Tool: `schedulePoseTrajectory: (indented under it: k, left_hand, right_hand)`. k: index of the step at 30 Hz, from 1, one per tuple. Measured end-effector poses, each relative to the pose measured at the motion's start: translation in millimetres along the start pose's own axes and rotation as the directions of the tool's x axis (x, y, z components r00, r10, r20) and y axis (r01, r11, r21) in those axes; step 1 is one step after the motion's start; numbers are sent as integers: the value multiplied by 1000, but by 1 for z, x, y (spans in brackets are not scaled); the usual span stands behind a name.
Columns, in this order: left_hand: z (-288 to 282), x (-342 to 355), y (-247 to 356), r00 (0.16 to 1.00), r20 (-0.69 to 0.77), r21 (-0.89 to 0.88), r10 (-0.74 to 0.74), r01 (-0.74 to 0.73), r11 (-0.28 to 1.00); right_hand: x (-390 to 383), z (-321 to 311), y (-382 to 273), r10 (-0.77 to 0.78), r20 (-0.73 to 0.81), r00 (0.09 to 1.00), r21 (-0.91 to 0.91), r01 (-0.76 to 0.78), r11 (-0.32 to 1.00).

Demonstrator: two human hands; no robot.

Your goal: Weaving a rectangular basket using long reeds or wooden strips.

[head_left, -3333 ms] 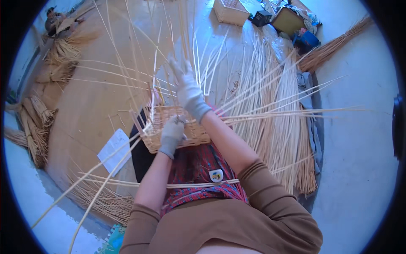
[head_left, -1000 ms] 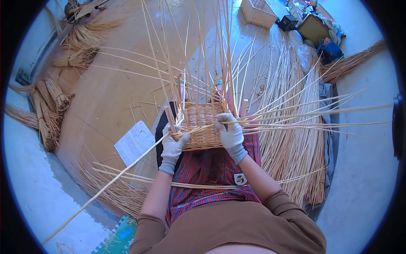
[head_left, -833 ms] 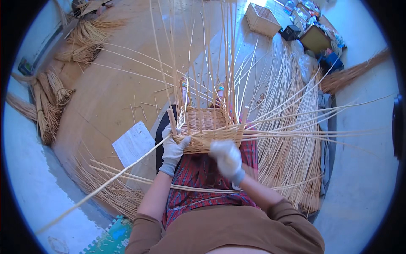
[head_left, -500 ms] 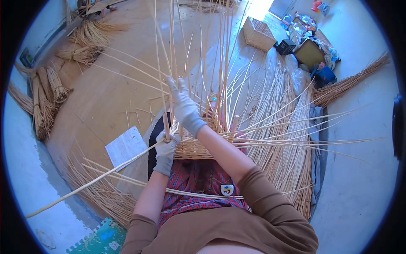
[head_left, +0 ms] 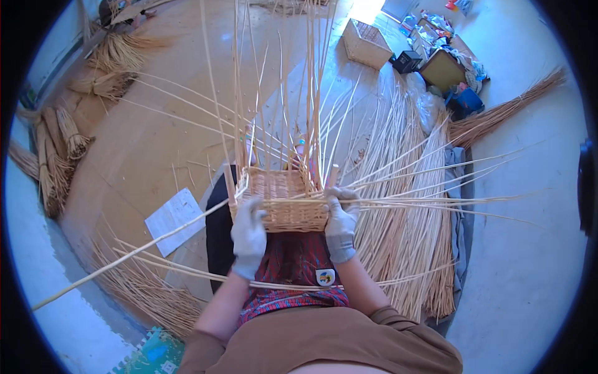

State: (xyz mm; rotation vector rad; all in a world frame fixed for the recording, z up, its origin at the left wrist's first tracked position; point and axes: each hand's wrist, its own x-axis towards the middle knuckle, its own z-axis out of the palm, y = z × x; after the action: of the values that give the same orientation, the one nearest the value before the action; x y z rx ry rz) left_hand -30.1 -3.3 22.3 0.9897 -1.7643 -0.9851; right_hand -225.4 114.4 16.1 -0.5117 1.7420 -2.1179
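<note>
A half-woven wicker basket (head_left: 293, 215) rests at my lap, with tall pale stakes rising from its far side and sides. At its near left corner, my left hand (head_left: 249, 240) in a whitish glove is closed on the woven wall; its fingertips are partly hidden. My right hand (head_left: 341, 224), also gloved, grips the near right corner beside a short thick upright peg (head_left: 333, 176). Long willow rods (head_left: 430, 202) stick out to the right from that corner. One thicker rod (head_left: 128, 257) runs from the left corner toward the lower left.
Loose rods (head_left: 405, 249) lie spread on the floor at the right. Tied bundles (head_left: 59, 156) stand by the left wall. A white sheet (head_left: 174, 221) lies left of me. A finished-looking box basket (head_left: 367, 45) and a heap of clutter (head_left: 445, 62) are at the far right.
My right hand has left the tall stakes at the far left and come down to the basket's near right corner. My left hand has shifted lower on the left corner.
</note>
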Motion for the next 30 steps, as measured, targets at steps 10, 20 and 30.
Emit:
schedulePoseTrajectory:
  k: [10,20,30]
  left_hand:
    - [36,35,7,738,397,-7,-545,596,803]
    - [48,69,12,923,287,263,-254,179,948]
    - [68,60,38,929,346,-125,-131,184,975]
  right_hand:
    - [79,134,-70,-347,558,754,-599,655,461]
    - [-3,12,-35,-143,59,988,-116,149,982]
    - [51,-57,-66,-189,-90,978,63,195,979]
